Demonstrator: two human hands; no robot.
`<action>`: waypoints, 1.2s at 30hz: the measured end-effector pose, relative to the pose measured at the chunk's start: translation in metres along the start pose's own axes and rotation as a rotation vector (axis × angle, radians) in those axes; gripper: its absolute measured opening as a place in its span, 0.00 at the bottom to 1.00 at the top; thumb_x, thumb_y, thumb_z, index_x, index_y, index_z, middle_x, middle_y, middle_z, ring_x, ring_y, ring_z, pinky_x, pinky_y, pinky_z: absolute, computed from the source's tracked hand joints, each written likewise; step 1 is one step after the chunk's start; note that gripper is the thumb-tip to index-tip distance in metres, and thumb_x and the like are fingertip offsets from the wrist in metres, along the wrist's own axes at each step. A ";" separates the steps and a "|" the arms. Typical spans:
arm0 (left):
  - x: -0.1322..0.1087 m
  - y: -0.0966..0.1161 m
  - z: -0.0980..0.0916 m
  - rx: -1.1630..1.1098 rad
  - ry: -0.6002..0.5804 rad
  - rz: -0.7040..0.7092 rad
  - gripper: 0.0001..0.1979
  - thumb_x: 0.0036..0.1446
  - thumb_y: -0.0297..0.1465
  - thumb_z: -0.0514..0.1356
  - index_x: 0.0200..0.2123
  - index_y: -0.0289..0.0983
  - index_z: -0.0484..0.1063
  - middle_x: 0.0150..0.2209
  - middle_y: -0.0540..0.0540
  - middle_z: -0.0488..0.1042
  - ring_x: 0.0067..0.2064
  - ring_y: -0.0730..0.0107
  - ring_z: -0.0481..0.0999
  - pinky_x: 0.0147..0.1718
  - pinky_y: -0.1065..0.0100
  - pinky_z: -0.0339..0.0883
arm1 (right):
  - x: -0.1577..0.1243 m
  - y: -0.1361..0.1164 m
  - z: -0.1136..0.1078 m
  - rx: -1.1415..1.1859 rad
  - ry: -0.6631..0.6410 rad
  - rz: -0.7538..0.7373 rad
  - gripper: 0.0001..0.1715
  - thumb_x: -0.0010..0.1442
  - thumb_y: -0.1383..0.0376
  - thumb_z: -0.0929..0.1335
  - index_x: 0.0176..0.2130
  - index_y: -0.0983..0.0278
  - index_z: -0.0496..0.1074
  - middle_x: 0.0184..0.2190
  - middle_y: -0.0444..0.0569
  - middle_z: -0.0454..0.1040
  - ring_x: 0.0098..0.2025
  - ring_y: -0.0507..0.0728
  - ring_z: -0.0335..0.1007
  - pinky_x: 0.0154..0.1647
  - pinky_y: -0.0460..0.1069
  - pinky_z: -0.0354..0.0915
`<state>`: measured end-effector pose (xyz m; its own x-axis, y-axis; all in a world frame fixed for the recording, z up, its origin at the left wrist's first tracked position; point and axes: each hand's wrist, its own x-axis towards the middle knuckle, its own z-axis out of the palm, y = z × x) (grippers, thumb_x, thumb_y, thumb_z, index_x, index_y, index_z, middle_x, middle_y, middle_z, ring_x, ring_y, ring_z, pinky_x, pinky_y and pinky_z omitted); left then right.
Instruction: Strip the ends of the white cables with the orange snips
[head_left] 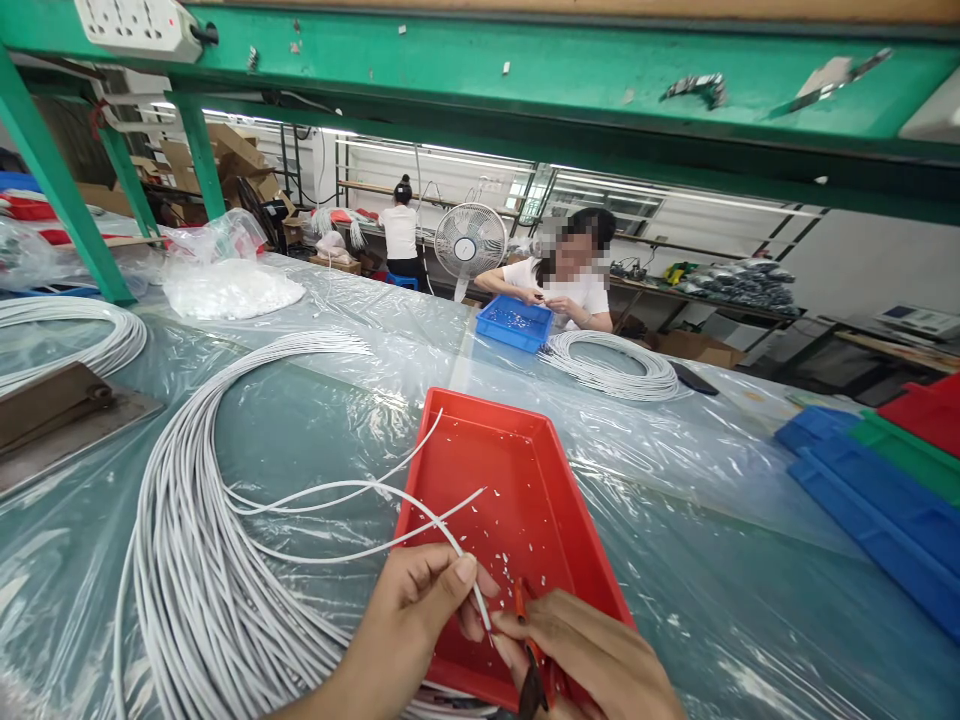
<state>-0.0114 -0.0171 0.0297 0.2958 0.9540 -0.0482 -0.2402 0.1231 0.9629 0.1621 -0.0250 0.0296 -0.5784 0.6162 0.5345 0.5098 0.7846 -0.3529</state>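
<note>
Between the thumb and fingers of my left hand is a white cable, pinched close to its end over the red tray. My right hand grips orange-handled cutting pliers, and its thumb and finger are at the cable's tip. Small white scraps lie on the tray floor. A large coil of white cables spreads over the table at my left. Two other cable ends from it reach across the tray's left rim.
Opposite me a person in white works over a blue tray, beside another cable coil. Blue, green and red bins stand at right. A metal fixture is at left. A green shelf beam crosses overhead.
</note>
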 end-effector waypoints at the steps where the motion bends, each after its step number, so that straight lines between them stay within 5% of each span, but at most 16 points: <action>1: 0.000 0.000 0.000 0.008 0.003 0.000 0.18 0.58 0.39 0.53 0.30 0.30 0.75 0.19 0.48 0.70 0.23 0.71 0.70 0.27 0.72 0.59 | 0.002 -0.001 0.000 -0.001 -0.006 -0.001 0.13 0.53 0.77 0.62 0.36 0.66 0.71 0.24 0.49 0.74 0.23 0.54 0.69 0.23 0.46 0.65; 15: 0.002 -0.002 -0.001 -0.012 0.013 -0.003 0.19 0.58 0.40 0.54 0.29 0.30 0.75 0.16 0.50 0.69 0.21 0.73 0.69 0.26 0.73 0.59 | 0.006 -0.002 0.006 -0.006 0.036 -0.012 0.12 0.52 0.78 0.63 0.32 0.66 0.71 0.22 0.47 0.73 0.22 0.52 0.67 0.22 0.44 0.63; 26: 0.003 -0.003 -0.001 -0.083 -0.009 -0.032 0.19 0.58 0.39 0.54 0.30 0.29 0.76 0.17 0.50 0.68 0.21 0.75 0.68 0.27 0.72 0.60 | 0.004 0.000 0.018 0.290 0.066 0.275 0.10 0.54 0.71 0.63 0.25 0.64 0.71 0.18 0.43 0.71 0.18 0.49 0.64 0.21 0.42 0.59; 33: 0.002 -0.001 -0.002 -0.141 -0.022 -0.032 0.16 0.58 0.38 0.55 0.33 0.29 0.75 0.18 0.49 0.70 0.22 0.75 0.69 0.28 0.73 0.60 | 0.004 -0.005 0.014 0.306 -0.025 0.384 0.09 0.54 0.71 0.63 0.24 0.65 0.70 0.20 0.44 0.71 0.21 0.50 0.64 0.25 0.42 0.61; 36: 0.000 0.000 -0.001 -0.317 -0.044 -0.089 0.14 0.57 0.37 0.57 0.33 0.31 0.75 0.22 0.48 0.72 0.22 0.77 0.70 0.27 0.74 0.61 | 0.003 -0.006 0.015 0.221 0.048 0.401 0.08 0.50 0.73 0.62 0.22 0.65 0.65 0.17 0.42 0.65 0.19 0.49 0.60 0.22 0.42 0.60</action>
<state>-0.0125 -0.0172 0.0295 0.3667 0.9237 -0.1105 -0.4856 0.2914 0.8242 0.1475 -0.0270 0.0213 -0.3310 0.8742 0.3553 0.5361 0.4841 -0.6915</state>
